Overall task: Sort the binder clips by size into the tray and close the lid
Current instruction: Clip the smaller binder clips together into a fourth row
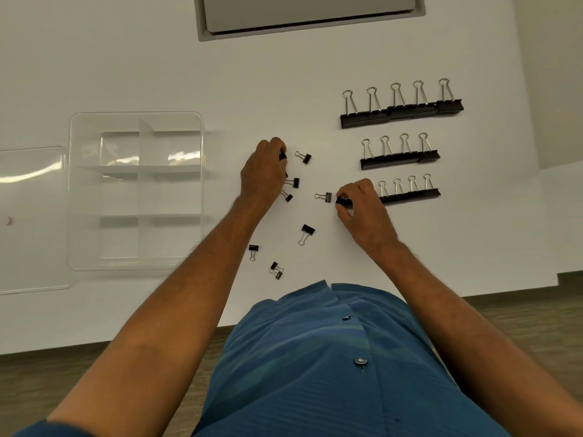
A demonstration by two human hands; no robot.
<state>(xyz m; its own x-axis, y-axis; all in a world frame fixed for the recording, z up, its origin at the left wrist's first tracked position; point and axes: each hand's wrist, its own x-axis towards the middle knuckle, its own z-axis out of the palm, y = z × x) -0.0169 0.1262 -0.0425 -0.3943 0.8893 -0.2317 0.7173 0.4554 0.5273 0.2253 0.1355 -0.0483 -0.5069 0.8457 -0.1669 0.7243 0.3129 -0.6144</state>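
A clear plastic tray (135, 121) with several compartments stands at the left, its open lid (31, 216) lying flat beside it. At the right, black binder clips lie in three rows: the largest (400, 110) at the back, medium ones (399, 159) in the middle, smaller ones (410, 195) in front. Several small clips (306, 231) are scattered in the middle of the white table. My left hand (263, 175) curls round small black clips. My right hand (362, 209) pinches a black clip (343, 201) at the left end of the front row.
A grey recessed panel (309, 17) sits at the back of the table (284, 77). The table's front edge runs just before my blue shirt, with wooden floor below. The tray's compartments hold nothing.
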